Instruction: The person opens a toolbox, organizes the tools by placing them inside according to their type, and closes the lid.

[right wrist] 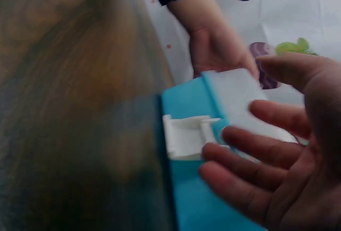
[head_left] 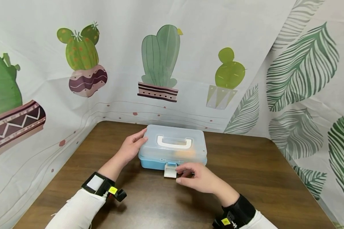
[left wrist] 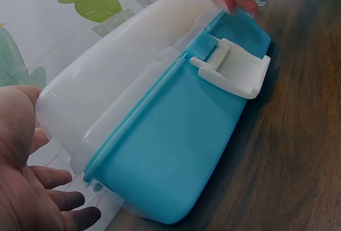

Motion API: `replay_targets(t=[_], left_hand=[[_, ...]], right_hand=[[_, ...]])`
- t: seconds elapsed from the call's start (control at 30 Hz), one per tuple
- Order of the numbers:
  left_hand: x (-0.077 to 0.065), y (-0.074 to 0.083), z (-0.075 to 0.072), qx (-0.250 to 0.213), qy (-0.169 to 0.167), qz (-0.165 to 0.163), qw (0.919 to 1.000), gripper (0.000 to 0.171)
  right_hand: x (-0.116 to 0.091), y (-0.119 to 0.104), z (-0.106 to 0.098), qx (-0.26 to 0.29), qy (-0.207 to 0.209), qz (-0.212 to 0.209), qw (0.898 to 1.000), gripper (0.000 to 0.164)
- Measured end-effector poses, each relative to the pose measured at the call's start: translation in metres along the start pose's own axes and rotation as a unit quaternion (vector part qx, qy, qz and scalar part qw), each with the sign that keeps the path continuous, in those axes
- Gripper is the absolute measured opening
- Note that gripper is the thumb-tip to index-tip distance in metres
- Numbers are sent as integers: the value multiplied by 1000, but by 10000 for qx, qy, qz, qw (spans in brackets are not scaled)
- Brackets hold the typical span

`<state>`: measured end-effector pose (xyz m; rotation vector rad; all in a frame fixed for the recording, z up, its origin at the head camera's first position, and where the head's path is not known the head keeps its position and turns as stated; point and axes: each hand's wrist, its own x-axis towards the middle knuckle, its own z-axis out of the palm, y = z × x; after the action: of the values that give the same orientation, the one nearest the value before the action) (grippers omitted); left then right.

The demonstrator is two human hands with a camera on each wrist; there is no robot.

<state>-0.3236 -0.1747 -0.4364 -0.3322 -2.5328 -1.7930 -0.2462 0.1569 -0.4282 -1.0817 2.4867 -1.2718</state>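
A plastic storage box (head_left: 152, 164) with a light blue base, a cloudy see-through lid (head_left: 154, 133) and a white handle (head_left: 175, 146) sits on the table. On its front the white latch (left wrist: 240, 71) hangs swung down, away from the lid. My left hand (head_left: 131, 147) rests at the box's left end, thumb by the lid's corner and the other fingers loosely spread along the side. Just right of the latch hovers my right hand (head_left: 199, 178), its fingers relaxed and holding nothing. Something orange (head_left: 186, 153) shows faintly through the lid; its kind is unclear.
The brown wooden table (head_left: 246, 165) extends around the box. Behind it and along both sides hangs a white cloth (head_left: 117, 57) printed with cacti and leaves. Each wrist wears a black strap (head_left: 239, 208) with a small camera.
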Motion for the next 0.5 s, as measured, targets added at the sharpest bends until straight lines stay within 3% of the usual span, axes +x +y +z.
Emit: replay_targets(t=[0.17,0.5], left_hand=[[-1,1,1,38,-9,-89,10000,59],[-2,3,-1,84,5,-135,9999,60]], right_hand=[[2,12,6,-376,-491,469,9970,50],[6,22,13,-484,-592,619,9951,57]])
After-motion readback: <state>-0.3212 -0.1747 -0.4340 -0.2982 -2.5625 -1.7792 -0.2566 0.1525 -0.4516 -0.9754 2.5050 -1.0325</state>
